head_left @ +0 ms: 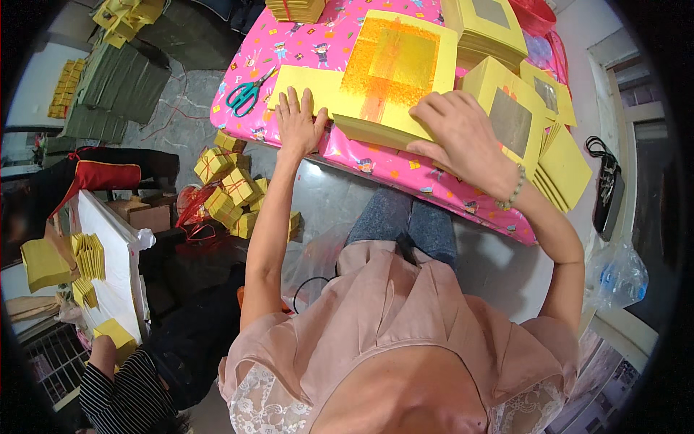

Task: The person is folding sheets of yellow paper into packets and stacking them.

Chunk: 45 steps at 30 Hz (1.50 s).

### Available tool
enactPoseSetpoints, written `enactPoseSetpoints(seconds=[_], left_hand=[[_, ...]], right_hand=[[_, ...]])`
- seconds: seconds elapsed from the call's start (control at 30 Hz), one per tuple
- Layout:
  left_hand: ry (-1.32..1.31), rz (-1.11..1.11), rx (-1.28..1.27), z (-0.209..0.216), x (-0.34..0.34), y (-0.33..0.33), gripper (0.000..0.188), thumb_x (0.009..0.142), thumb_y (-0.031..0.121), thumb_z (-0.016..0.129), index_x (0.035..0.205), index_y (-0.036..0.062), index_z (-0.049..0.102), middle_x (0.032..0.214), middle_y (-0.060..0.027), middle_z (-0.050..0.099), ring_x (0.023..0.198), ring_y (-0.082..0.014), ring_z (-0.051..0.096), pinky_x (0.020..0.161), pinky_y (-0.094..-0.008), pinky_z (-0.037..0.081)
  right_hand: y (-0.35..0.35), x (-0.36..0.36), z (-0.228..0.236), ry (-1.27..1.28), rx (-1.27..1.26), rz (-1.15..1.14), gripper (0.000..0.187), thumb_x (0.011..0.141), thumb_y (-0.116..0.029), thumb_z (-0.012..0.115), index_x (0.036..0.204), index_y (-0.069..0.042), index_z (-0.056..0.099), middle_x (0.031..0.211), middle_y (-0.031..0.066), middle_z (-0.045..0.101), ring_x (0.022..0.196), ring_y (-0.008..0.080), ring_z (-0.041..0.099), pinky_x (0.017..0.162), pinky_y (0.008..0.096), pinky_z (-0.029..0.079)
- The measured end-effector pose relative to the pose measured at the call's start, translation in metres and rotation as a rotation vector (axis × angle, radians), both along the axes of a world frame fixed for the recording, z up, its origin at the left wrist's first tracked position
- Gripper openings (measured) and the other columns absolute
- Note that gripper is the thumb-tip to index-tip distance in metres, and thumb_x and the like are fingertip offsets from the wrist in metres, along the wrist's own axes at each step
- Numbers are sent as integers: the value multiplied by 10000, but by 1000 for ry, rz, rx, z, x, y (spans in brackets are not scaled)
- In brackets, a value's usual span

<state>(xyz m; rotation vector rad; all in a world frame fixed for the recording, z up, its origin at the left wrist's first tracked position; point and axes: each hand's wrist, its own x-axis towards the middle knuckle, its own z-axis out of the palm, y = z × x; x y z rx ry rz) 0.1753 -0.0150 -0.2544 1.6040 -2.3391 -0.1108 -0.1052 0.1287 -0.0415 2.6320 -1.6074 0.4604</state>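
Observation:
A thick stack of yellow paper [444, 65] lies on the table in front of me, its top sheet printed with an orange patch around a gold square. My right hand [463, 134] bends over its near right corner, fingers on top and thumb low at the side edge. My left hand [298, 124] rests flat with fingers spread on a plain yellow sheet [307, 81] that sticks out left of the stack. Teal-handled scissors [247, 95] lie left of that sheet.
A pink patterned cloth [361, 155] covers the table. More yellow stacks [510, 108] stand at the right, below a red basket [533, 13]. Tied yellow bundles [235, 184] lie on the floor at left. Other people work at a white table [119, 253] on the left.

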Motion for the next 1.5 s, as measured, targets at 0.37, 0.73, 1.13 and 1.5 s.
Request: enactPoseSetpoints(seconds=[0.37, 0.73, 1.13, 1.5], left_hand=[[128, 4, -45, 29, 6, 0, 580, 966, 429, 539, 1423, 79, 469, 1515, -290, 317, 1415, -504, 248, 1149, -602, 203], [815, -380, 40, 147, -28, 51, 303, 858, 199, 744, 1141, 91, 726, 1182, -130, 683, 1142, -269, 615, 975, -400, 482], [678, -450, 26, 143, -37, 50, 161, 847, 141, 761, 1003, 111, 789, 1122, -97, 718, 1122, -232, 635, 952, -372, 504], [733, -389, 82, 142, -41, 54, 157, 847, 179, 757, 969, 87, 790, 1109, -112, 715, 1139, -239, 613, 974, -400, 476]], right_hand=[[0, -13, -39, -363, -156, 35, 136, 820, -190, 737, 864, -61, 742, 902, 70, 680, 875, 241, 634, 795, 389, 498], [-7, -16, -38, -790, 161, -77, 162, 877, -155, 711, 868, 5, 734, 808, 90, 666, 774, 185, 634, 683, 315, 494], [-7, -15, -37, -860, 240, -143, 173, 881, -151, 719, 863, 19, 738, 816, 82, 675, 769, 149, 633, 692, 291, 492], [-7, -13, -38, -859, 232, -153, 182, 877, -157, 726, 850, 23, 735, 810, 80, 670, 758, 140, 627, 683, 287, 490]])
